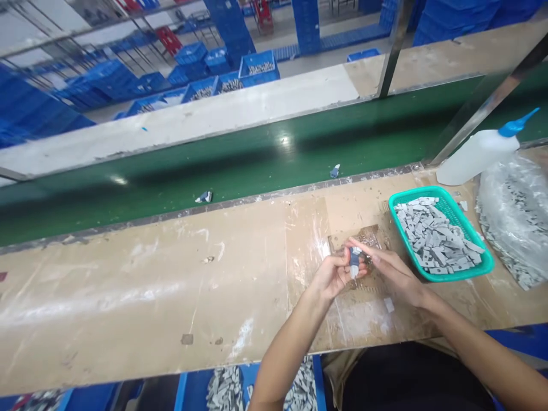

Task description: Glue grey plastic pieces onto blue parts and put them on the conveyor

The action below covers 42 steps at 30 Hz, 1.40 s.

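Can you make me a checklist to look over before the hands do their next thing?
1. Left hand has the small blue-and-white piece: ok, it is in the fingers.
2. Right hand touches that piece too: cannot tell, the fingers are close but blurry.
3. Green basket has grey pieces in it: ok, there is a big heap.
4. Bottle has its blue top on: ok.
5. Bench is clean: not ok, it has whitish smears.
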Motion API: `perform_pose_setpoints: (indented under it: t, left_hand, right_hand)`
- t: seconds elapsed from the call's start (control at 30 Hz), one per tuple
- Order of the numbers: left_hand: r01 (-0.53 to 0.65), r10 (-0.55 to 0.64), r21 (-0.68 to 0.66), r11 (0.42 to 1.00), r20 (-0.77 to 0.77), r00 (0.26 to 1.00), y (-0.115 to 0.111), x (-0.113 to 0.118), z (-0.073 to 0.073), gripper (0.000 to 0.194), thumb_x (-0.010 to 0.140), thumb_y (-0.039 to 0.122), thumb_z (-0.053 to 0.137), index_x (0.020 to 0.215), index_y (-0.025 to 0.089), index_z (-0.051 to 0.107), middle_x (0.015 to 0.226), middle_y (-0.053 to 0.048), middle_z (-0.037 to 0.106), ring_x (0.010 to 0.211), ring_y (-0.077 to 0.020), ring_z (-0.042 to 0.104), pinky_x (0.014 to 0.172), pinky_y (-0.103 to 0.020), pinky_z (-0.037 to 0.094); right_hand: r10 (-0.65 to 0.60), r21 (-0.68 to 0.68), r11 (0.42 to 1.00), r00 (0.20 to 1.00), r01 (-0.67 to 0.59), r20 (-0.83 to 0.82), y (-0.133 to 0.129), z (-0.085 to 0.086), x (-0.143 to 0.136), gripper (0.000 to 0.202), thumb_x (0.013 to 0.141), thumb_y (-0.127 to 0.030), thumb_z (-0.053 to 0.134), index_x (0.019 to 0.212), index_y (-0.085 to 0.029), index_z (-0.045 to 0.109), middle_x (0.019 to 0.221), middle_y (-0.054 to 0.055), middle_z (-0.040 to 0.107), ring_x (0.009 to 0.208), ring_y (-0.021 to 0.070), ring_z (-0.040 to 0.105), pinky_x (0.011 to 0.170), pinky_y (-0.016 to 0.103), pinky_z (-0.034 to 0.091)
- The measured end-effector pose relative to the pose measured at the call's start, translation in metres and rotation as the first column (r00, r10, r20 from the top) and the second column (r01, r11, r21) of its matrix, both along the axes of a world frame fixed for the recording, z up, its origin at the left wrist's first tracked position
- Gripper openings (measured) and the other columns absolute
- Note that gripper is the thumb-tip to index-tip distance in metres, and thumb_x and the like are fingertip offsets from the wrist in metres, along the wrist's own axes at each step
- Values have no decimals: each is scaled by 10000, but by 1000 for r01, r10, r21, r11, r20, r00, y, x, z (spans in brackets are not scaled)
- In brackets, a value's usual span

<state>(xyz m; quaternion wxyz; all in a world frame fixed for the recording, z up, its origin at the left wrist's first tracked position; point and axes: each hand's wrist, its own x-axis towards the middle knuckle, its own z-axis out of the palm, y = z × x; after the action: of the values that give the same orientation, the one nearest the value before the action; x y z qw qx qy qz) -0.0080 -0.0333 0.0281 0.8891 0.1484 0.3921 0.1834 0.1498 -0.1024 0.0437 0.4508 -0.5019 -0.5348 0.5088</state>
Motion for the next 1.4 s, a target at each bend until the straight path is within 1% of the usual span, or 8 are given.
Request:
perform_pose_setpoints:
  t: [0.1, 0.23, 0.47, 0.6, 0.77, 0.93, 1.1, 1.4]
  left_hand:
    - [-67, 118, 322, 944, -140, 983, 6, 4, -6, 304, 765, 389, 794, 865, 119, 695, 846, -98, 722, 718, -173, 713, 788, -324, 617]
    - [5, 388, 698, 716, -404, 829, 50, 4, -13, 267, 775, 436, 763, 862, 190, 710, 883, -89, 746, 795, -214, 726, 788, -353, 597]
    - [280, 684, 810, 514, -585, 436, 217, 7, -5, 281, 836, 236, 692, 1080, 103, 652, 976, -135, 718, 969, -267, 693, 989, -450, 506]
    - [455, 751, 768, 450, -602, 274, 259, 23, -10, 218, 816, 129, 657, 1018, 52, 628, 1272, -293, 597, 1335, -414, 491, 1161, -640, 290]
    - [641, 751, 720, 268, -572, 329, 251, 47, -31, 389, 916, 166, 542, 1291, 66, 537, 1570, -256, 359, 1533, -343, 235, 1256, -572, 179]
    - [740, 638, 634, 223, -669, 381, 233, 69, -52, 354, 892, 146, 514, 1215, 49, 621, 1409, -271, 551, 1422, -391, 432, 1202, -583, 285]
    - [727, 686, 656, 202, -625, 373, 219, 61, -36, 378, 836, 80, 530, 1190, 106, 657, 1266, -200, 638, 1244, -317, 589, 1152, -495, 389]
    - [13, 714, 900, 436, -355, 604, 131, 0, -23, 506, 542, 268, 880, 988, 184, 656, 948, -39, 668, 1008, -203, 669, 1023, -390, 514]
  right_hand:
    - [-153, 132, 982, 980, 136, 129, -5, 0, -1, 458, 1029, -408, 470, 1456, -261, 542, 1472, 82, 563, 1375, 269, 522, 1152, 479, 429]
    - [-433, 419, 849, 878, 322, 204, -28, 3, -7, 345, 972, -179, 533, 1263, -267, 697, 1148, 59, 758, 1073, 224, 714, 926, 374, 592]
    - [-328, 545, 826, 910, 147, 252, -72, -2, 2, 434, 878, -42, 497, 1251, -198, 652, 782, 44, 718, 653, 179, 678, 625, 309, 586]
    - [-373, 568, 807, 887, 165, 273, -83, -6, 18, 424, 851, -30, 500, 1225, -175, 638, 757, 50, 700, 634, 180, 654, 613, 321, 574]
    - [-435, 577, 784, 865, 228, 250, -88, -9, 34, 467, 839, -31, 518, 1267, -188, 622, 751, 45, 692, 621, 187, 646, 591, 338, 565]
    - [-368, 553, 812, 897, 183, 244, -90, -12, 38, 659, 840, -36, 508, 1446, -294, 506, 729, 29, 688, 585, 218, 638, 536, 378, 568]
    - [-388, 555, 808, 887, 197, 250, -98, -16, 41, 698, 864, -45, 502, 1498, -333, 450, 708, 9, 680, 571, 215, 633, 515, 388, 584]
    - [-572, 645, 705, 773, 294, 274, -112, -43, 58, 734, 792, -42, 518, 1471, -321, 502, 690, 5, 663, 577, 197, 610, 465, 358, 565]
